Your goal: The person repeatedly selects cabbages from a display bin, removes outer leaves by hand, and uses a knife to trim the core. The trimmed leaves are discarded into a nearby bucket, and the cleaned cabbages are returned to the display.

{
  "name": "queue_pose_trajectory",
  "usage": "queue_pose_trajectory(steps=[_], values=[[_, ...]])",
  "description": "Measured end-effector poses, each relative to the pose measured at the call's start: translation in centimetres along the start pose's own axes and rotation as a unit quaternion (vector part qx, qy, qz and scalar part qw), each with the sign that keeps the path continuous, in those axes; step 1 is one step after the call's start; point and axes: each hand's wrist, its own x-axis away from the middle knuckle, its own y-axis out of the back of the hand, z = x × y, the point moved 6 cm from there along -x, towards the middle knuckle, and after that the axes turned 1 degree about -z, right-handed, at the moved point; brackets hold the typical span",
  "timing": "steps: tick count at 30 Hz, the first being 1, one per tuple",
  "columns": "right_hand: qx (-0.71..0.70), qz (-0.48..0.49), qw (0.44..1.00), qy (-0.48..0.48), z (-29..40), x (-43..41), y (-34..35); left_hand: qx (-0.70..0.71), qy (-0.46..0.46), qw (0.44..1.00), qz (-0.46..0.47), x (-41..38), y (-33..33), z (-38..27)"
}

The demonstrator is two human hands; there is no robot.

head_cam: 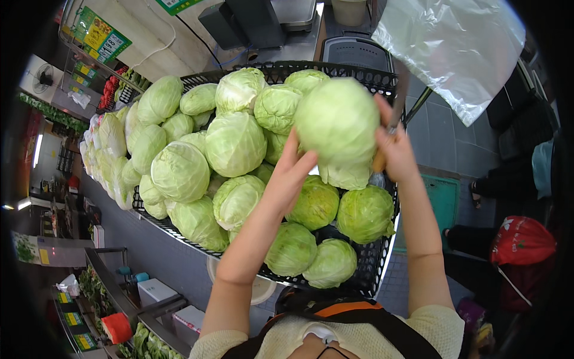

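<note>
A pale green cabbage (338,119), slightly blurred, is held up over a black plastic crate (376,269) of cabbages. My left hand (291,172) supports it from the lower left, thumb and fingers spread against the leaves. On its right side is my right hand (397,152), which also grips a knife (399,103). The blade points away from me, and part of the wooden handle shows below the fingers. Directly under the held cabbage sits another pale one (345,174). Darker green cabbages (365,214) lie nearer to me. My right fingertips are partly hidden behind the held cabbage.
Wrapped Chinese cabbages (110,139) are piled left of the crate. A clear plastic bag (453,49) hangs at the upper right. Beyond the crate stand a scale (293,13) and a dark bin (356,54). A person with a red bag (522,241) is at the right.
</note>
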Motion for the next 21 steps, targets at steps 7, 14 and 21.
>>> queue_pose_trajectory(steps=[7,14,21], values=[[-0.072,-0.08,0.976,-0.188,-7.2,-5.7,6.6,-0.131,0.12,0.984,-0.008,-8.7,-0.8,2.8],[0.065,-0.105,0.957,-0.262,-6.8,-4.4,7.5,-0.152,0.198,0.968,0.023,-3.8,3.5,7.8],[0.124,-0.124,0.969,-0.173,-4.0,8.2,3.9,-0.545,0.201,0.812,0.056,4.6,7.8,12.0]])
